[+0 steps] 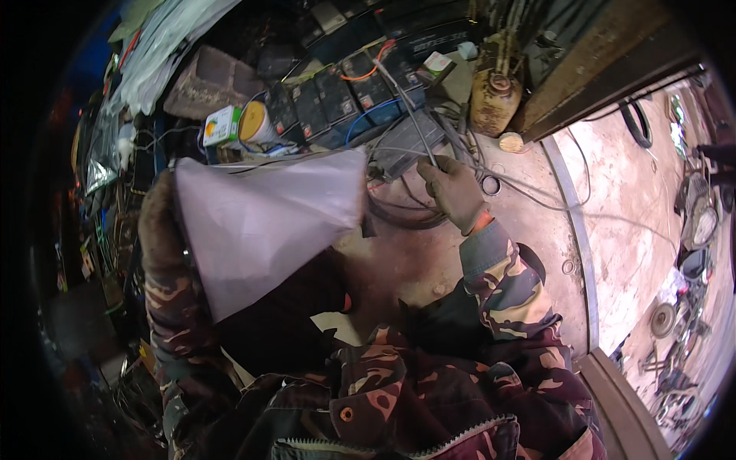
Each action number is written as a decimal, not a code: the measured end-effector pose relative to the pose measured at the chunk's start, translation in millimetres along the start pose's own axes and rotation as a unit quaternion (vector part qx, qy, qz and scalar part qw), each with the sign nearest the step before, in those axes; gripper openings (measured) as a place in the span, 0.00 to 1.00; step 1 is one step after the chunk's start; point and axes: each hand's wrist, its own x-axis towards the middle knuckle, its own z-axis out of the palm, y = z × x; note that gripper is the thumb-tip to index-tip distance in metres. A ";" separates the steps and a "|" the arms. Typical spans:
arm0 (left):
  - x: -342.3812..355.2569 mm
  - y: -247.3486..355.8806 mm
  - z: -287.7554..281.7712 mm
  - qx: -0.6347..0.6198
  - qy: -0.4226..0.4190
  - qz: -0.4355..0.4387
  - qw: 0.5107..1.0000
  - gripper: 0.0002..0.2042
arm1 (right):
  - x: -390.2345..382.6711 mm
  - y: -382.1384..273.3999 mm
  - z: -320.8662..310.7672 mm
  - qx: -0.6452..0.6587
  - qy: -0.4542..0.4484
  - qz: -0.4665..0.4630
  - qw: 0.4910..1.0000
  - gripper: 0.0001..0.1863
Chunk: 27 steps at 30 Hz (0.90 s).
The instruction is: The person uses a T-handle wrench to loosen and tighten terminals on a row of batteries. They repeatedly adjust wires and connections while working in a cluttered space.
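Note:
My left hand [159, 222], in a dark glove, grips the left edge of a pale, bent, translucent sheet [268, 222]. The sheet spreads above my dark-trousered legs, and part of that hand's fingers is hidden by it or blurred. To the right, my right hand [456, 192], in a grey-brown glove, is closed around a long thin metal rod [414, 115]. The rod slants up and left, its far end near the row of black batteries [330, 100]. Coiled cables [406, 215] lie on the floor just left of my right hand.
Beyond the sheet stand a green-white box [221, 125], a round tub [254, 123] and a grey block [211, 83]. A worn yellowish cylinder [497, 100] stands by a wooden beam [598, 69]. A metal floor strip [571, 222] runs along the right, with scattered parts [682, 360] beyond.

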 end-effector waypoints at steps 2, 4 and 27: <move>-11.2 -0.4 -36.8 -0.050 -0.056 0.043 0.996 0.22 | 5.4 0.0 7.2 0.031 -0.005 0.004 0.999 0.17; -19.7 -9.6 -66.8 -0.095 0.029 0.017 0.995 0.23 | 9.9 -1.6 16.1 0.060 -0.017 0.018 0.998 0.16; 81.5 -321.8 -300.6 0.774 0.094 -0.002 0.626 0.31 | 15.2 7.9 36.2 0.069 -0.057 0.026 0.996 0.17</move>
